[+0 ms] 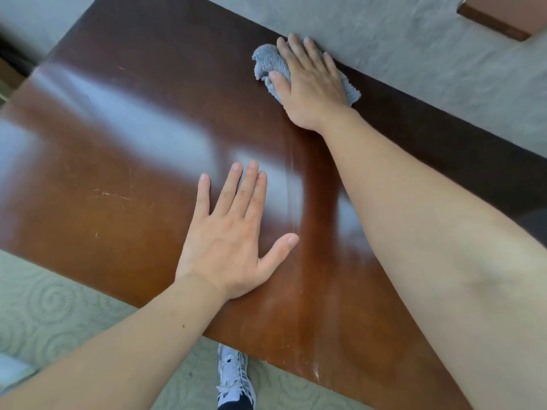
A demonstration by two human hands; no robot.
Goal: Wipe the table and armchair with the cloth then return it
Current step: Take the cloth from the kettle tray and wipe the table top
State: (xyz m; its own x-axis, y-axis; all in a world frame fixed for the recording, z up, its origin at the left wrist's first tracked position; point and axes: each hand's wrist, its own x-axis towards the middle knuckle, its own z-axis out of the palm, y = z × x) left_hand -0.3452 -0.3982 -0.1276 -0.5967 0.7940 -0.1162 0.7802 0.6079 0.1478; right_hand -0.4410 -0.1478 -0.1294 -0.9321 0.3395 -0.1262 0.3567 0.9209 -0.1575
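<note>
Right hand flat, pressing grey cloth at the wooden table far edge; left hand splayed, bracing; we'd overlap strokes evenly.

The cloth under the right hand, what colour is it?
Grey-blue cloth, seen best in the head view.

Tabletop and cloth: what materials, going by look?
Tabletop: likely varnished wood or veneer, reddish brown, glossy; it mirrors light and shows fine scratches. Cloth: grey terry or microfibre, going by its looped, fuzzy pile.
</note>
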